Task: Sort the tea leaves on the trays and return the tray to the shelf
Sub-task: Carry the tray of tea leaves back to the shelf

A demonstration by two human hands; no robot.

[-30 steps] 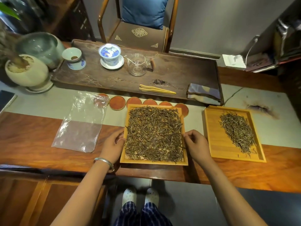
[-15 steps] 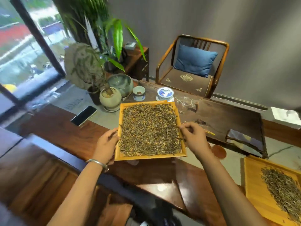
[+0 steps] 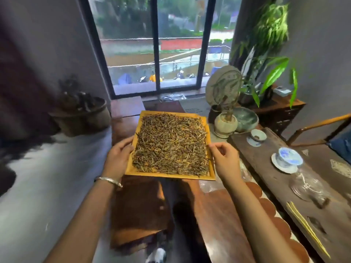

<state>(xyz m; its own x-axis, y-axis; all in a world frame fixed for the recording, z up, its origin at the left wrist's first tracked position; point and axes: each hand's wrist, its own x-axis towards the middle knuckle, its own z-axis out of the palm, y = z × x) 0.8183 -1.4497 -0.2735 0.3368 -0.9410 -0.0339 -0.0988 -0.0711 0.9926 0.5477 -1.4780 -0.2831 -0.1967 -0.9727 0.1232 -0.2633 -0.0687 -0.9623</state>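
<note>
A square yellow wooden tray (image 3: 167, 175) covered with dark brown tea leaves (image 3: 171, 147) is held level in the air in front of me, above the table's left end. My left hand (image 3: 117, 158) grips its left edge, a silver bangle on the wrist. My right hand (image 3: 225, 160) pinches its right edge. The second tray and the shelf are out of view.
The long wooden table (image 3: 218, 215) runs along my right with a dark tea board (image 3: 284, 186), a blue-white lidded cup (image 3: 287, 158), a small cup (image 3: 256, 137), yellow tongs (image 3: 305, 224) and potted plants (image 3: 226, 122). A woven basket (image 3: 81, 116) stands at left. A window (image 3: 157, 44) is ahead.
Both hands lifted the full tray off the table and carried it leftward as my view swung from the table toward the window. The second tray dropped out of view.
</note>
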